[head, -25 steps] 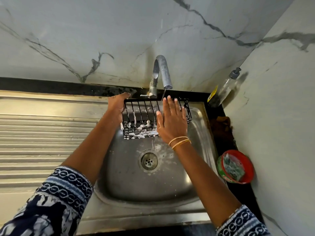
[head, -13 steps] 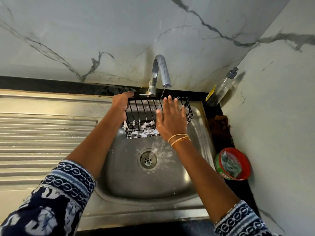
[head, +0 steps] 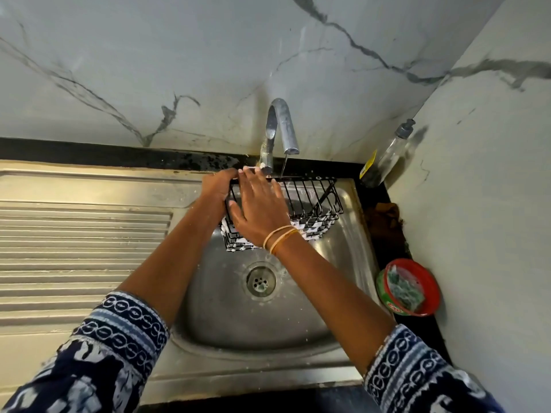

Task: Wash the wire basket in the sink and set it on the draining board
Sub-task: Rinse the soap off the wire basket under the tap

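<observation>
A black wire basket (head: 310, 204) is held up over the far part of the steel sink (head: 298, 308), just under the tap (head: 281, 126), where a thin stream of water falls onto its far rim. White suds cling to its lower wires. The left hand (head: 216, 186) grips the basket's left end, fingers curled over the top rim. The right hand (head: 259, 208) lies flat, fingers straight, against the near side. The ribbed draining board (head: 83, 248) lies to the left. At the right stand a clear pump bottle (head: 390, 153) and a red tub (head: 410, 287).
</observation>
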Demonstrator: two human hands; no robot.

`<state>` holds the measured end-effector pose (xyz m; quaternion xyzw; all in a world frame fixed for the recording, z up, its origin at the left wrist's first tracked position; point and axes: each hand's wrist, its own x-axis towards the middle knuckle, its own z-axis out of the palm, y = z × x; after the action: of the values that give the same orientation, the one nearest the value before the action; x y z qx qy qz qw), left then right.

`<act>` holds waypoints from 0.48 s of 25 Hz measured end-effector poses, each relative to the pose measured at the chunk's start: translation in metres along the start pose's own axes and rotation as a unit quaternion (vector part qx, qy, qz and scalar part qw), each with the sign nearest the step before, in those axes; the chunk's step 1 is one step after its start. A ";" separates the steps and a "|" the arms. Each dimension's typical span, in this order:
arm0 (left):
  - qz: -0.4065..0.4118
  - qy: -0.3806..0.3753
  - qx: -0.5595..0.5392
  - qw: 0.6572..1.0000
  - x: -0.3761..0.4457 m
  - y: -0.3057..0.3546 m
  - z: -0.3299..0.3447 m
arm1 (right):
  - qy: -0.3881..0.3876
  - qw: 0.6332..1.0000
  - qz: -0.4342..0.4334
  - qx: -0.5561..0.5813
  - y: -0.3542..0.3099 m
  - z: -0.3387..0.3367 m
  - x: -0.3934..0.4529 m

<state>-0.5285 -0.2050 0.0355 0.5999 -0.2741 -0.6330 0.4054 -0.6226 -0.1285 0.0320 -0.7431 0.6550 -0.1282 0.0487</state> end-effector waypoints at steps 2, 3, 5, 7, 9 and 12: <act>-0.012 -0.006 -0.018 1.000 -0.004 0.000 -0.001 | -0.013 0.999 -0.026 -0.030 0.016 -0.008 0.012; -0.017 -0.007 -0.016 1.000 -0.004 -0.002 -0.005 | -0.015 0.998 -0.012 -0.057 0.033 -0.012 0.017; -0.018 -0.004 -0.019 1.000 -0.003 -0.005 -0.015 | -0.022 0.995 0.059 -0.083 0.069 -0.025 0.025; -0.017 0.011 -0.018 1.000 0.006 -0.012 -0.026 | -0.026 0.986 0.156 -0.056 0.097 -0.035 0.029; 0.017 0.060 0.052 0.997 0.010 -0.015 -0.030 | -0.030 0.975 0.221 -0.016 0.107 -0.047 0.031; 0.168 0.104 0.367 0.909 0.002 -0.018 -0.007 | -0.048 0.976 0.206 -0.056 0.090 -0.062 0.043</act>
<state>-0.5247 -0.1968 0.0183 0.7141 -0.5400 -0.3439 0.2831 -0.7199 -0.1776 0.0756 -0.5987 0.7973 -0.0426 0.0633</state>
